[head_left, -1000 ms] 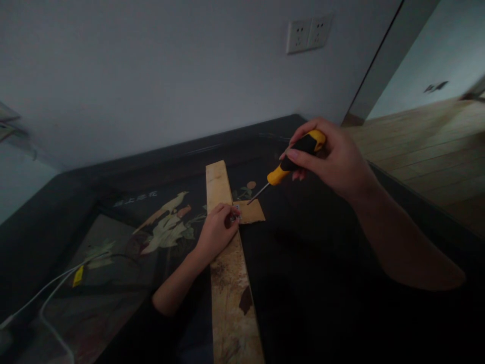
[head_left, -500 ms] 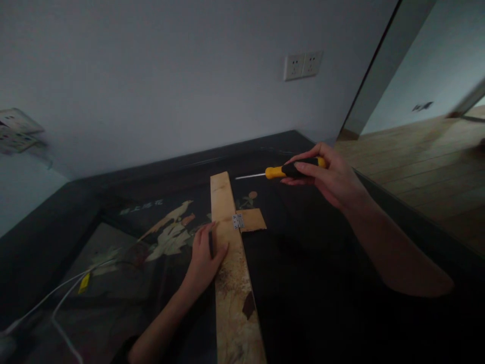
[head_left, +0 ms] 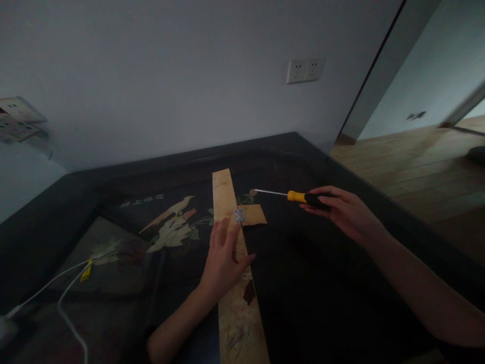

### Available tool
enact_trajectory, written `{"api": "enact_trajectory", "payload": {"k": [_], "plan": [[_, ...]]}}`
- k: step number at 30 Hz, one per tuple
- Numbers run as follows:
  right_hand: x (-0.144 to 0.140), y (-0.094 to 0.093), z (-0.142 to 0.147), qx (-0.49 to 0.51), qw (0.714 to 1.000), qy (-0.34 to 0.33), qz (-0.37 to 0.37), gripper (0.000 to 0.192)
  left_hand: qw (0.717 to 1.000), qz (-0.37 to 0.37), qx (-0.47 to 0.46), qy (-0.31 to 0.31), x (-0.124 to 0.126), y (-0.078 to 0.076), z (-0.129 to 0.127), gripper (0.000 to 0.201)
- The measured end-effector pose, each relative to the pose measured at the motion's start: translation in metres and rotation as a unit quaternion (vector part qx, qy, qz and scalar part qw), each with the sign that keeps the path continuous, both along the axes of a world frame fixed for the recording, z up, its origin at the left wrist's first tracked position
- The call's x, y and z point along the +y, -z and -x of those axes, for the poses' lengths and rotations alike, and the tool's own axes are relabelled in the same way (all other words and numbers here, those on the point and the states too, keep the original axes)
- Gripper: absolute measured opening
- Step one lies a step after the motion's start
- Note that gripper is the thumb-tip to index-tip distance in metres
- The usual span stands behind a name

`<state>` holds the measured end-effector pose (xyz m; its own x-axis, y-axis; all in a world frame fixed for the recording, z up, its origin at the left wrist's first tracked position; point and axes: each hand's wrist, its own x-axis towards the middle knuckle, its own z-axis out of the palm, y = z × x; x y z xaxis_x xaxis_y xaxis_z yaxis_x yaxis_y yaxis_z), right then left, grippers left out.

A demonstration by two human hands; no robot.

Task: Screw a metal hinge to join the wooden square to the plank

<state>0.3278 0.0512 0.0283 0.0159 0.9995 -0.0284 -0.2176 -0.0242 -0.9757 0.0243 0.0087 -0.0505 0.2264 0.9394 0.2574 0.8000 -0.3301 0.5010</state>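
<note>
Left hand (head_left: 223,258) lies flat, fingers spread, on the wooden strip (head_left: 235,283) beside the hinge (head_left: 239,215); right hand (head_left: 343,210) grips the screwdriver (head_left: 291,195) level; advise firm downward pressure on the strip.

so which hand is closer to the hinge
Left. The left hand lies flat on the plank just below the hinge; the right hand, holding the screwdriver, is off to its right.

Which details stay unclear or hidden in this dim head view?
- Screws of the hinge: too small and dark to count.
- Tip of the screwdriver: too fine to tell its type.
- Long wooden strip: middle part covered by the left hand, near end cut by the bottom edge.
- White cable: runs off the bottom and left edges.
- Right hand: its palm is turned away.
</note>
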Motion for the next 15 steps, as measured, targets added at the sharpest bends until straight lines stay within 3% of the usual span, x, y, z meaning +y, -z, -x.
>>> {"api": "enact_trajectory", "payload": {"k": [6, 15], "plan": [[-0.034, 0.030, -0.030, 0.004, 0.997, 0.075, 0.025, 0.019, 0.999, 0.023, -0.002, -0.040, 0.001, 0.003, -0.008, 0.075], [-0.048, 0.055, -0.037, -0.019, 0.997, 0.034, 0.062, 0.029, 0.996, 0.026, -0.020, -0.082, 0.004, -0.006, -0.015, 0.070]]}}
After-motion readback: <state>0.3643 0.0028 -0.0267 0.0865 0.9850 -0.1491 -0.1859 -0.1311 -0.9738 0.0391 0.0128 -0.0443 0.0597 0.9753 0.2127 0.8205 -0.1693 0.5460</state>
